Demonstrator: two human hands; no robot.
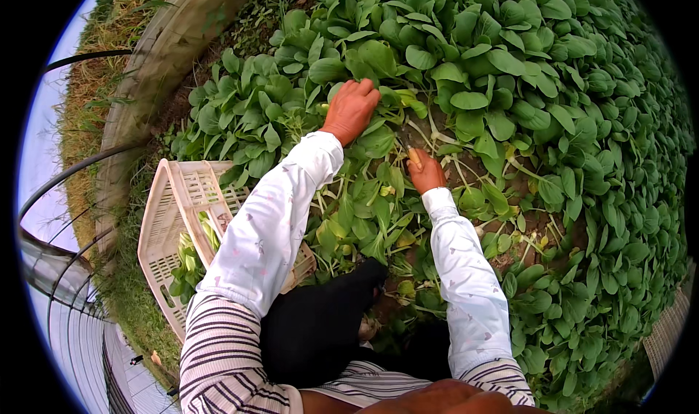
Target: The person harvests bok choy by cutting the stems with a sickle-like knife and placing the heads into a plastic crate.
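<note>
My left hand [352, 110] is closed among the leaves of a green leafy vegetable plant [377, 59] that looks like bok choy; its fingertips are partly hidden by foliage, and a leaf seems gripped. Lower and to the right, my right hand [425, 171] is closed around the wooden handle [414, 157] of a small tool whose working end I cannot make out. Between and below my hands, loose leaves [363, 217] and cut stalks lie on brown soil. A plastic crate [175, 212], off-white with slotted walls, stands beside my left arm and holds some greens [188, 264].
Dense rows of the same plants [606, 124] fill the right side and top. A pale raised border [131, 81] curves along the left, with dry grass [98, 102] beyond. Dark hoops [65, 173] of a tunnel frame rise at the far left. My black-clad knee [311, 326] is bent below.
</note>
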